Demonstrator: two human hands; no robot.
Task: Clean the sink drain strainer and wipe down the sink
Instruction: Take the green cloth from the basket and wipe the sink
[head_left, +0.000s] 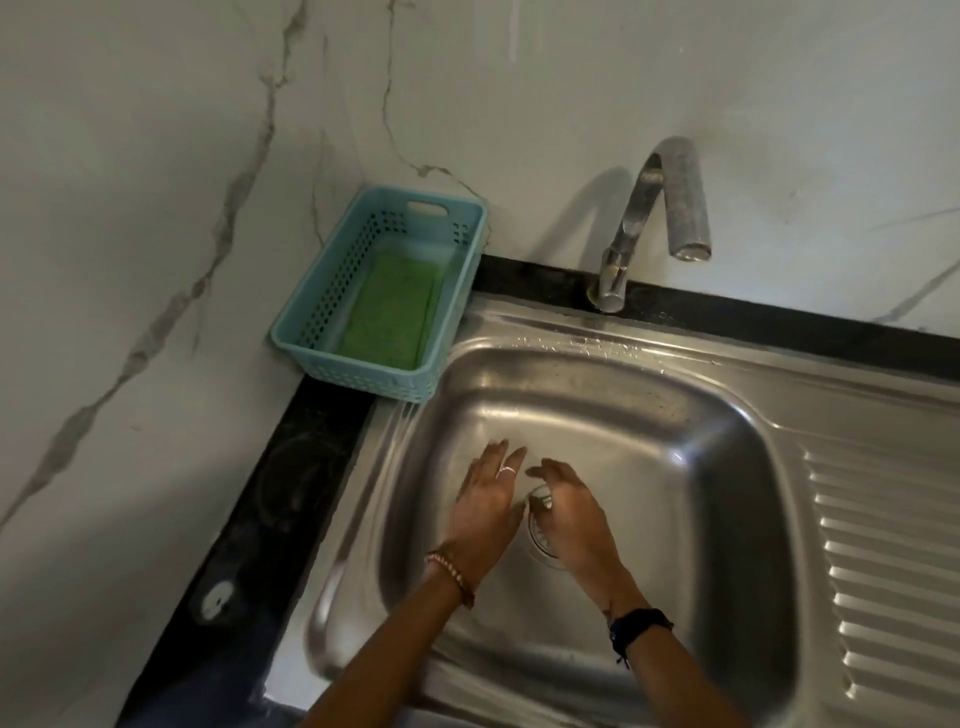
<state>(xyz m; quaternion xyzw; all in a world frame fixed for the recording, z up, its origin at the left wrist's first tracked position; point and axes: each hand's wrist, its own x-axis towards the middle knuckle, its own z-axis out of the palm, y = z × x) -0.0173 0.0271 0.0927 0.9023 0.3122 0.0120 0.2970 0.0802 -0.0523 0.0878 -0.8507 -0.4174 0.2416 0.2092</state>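
Standing in the back left corner on the dark counter (291, 467), a blue basket (317, 332) holds a green sponge (389, 312); a metal tap (670, 208) curves over the steel sink (727, 467), with a ribbed draining board (893, 571) to the right. Both hands crowd the drain strainer (540, 530) at the basin's bottom, hiding most of it. Left hand (488, 509) lies spread, fingers straight. Right hand (571, 514) curls over the strainer; whether it grips is unclear.
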